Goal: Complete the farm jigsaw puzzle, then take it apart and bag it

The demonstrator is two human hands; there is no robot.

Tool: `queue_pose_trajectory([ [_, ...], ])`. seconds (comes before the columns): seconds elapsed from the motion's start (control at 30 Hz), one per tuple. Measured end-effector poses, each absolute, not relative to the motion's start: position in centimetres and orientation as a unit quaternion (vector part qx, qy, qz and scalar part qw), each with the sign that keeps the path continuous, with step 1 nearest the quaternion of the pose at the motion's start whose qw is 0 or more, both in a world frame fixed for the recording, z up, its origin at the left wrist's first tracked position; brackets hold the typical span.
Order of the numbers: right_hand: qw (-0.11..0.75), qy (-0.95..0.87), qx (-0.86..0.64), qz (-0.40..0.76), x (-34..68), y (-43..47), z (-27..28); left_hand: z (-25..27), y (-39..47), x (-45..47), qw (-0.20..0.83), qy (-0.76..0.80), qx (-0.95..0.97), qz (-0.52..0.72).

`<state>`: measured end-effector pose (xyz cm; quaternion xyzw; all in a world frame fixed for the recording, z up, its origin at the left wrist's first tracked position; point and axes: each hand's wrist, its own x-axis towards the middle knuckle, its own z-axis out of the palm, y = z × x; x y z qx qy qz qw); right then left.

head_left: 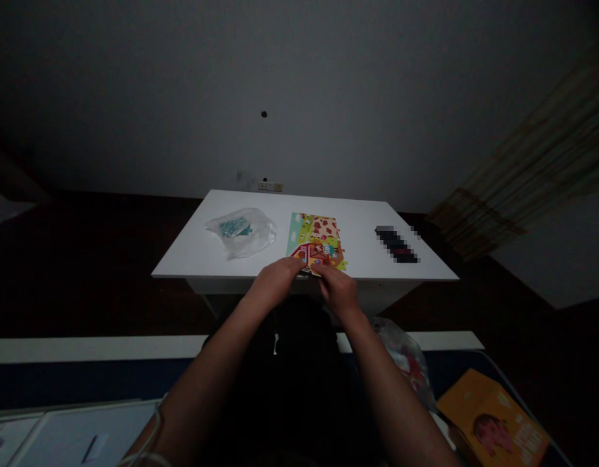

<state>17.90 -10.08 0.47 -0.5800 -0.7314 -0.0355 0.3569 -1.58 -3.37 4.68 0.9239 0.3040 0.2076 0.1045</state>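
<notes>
A colourful farm-picture jigsaw puzzle (323, 228) lies on the white table (357, 250), partly put together, with knobbed edges on its right side. The part with a red barn (318, 250) is at its near edge, by the table's front. My left hand (280, 277) is closed on the lower left of the barn part, thumb and fingers together. From the right, my right hand (339, 289) pinches the same near edge. My fingertips hide the lower rim, so separate pieces there cannot be made out.
A clear plastic bag (250, 235) with teal pieces lies on the table's left. A dark, pixelated object (396, 245) is on the right. Beside my right arm are another clear bag (403, 353) and an orange box (494, 421). A wall stands behind the table.
</notes>
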Motion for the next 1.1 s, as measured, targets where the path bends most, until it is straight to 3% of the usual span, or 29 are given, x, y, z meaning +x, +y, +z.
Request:
queue_pose_trajectory([
  [0.23,0.318,-0.714,-0.621,-0.064,17.6,-9.5,1.0,5.3,-2.8,-0.9,0.098,0.337,0.916,0.194],
  [0.47,0.338,-0.675,-0.653,-0.065,17.4,-9.0,1.8,5.8,-2.1,-0.3,0.088,0.36,0.904,0.214],
  [0.73,0.333,-0.68,-0.649,-0.078,16.0,-9.4,1.5,5.3,-3.1,0.2,0.113,0.416,0.855,0.288],
  [0.93,0.433,-0.611,-0.662,-0.03,16.1,-9.2,1.6,4.6,-2.6,0.0,0.124,0.409,0.83,0.357],
  [1.1,0.523,-0.553,-0.648,-0.044,17.2,-9.0,2.0,4.2,-2.3,0.0,0.097,0.342,0.893,0.277],
])
